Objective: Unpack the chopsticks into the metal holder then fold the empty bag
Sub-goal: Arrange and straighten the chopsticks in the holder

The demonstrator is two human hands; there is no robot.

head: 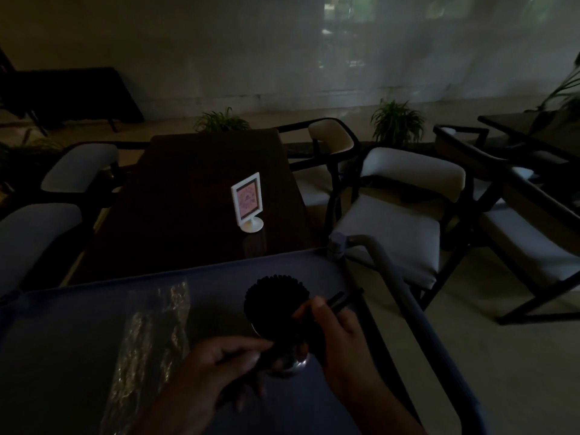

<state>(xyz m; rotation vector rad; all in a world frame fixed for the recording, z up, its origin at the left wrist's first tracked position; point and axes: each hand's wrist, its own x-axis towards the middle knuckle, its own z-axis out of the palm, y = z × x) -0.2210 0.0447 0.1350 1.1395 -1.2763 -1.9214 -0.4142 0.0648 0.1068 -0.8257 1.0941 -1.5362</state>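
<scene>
The white sign stand (248, 202) on the dark surface (188, 199) beyond the metal holder (284, 346) carries a pink printed panel, too blurred to read. The metal holder stands on the blue cart surface (78, 340), packed with dark chopsticks (274, 293) whose tips fan out above it; only its shiny base shows. The right hand (332, 331) is just right of the holder, fingers (309, 309) pinching a few black chopsticks (337, 301) whose ends stick out to the right of the bunch. The left hand (219, 365) is at the holder's near left, fingers curled around a dark stick-like thing, close against the base. The clear plastic bag (153, 340) lies flat, well left of the holder, apart from both hands.
</scene>
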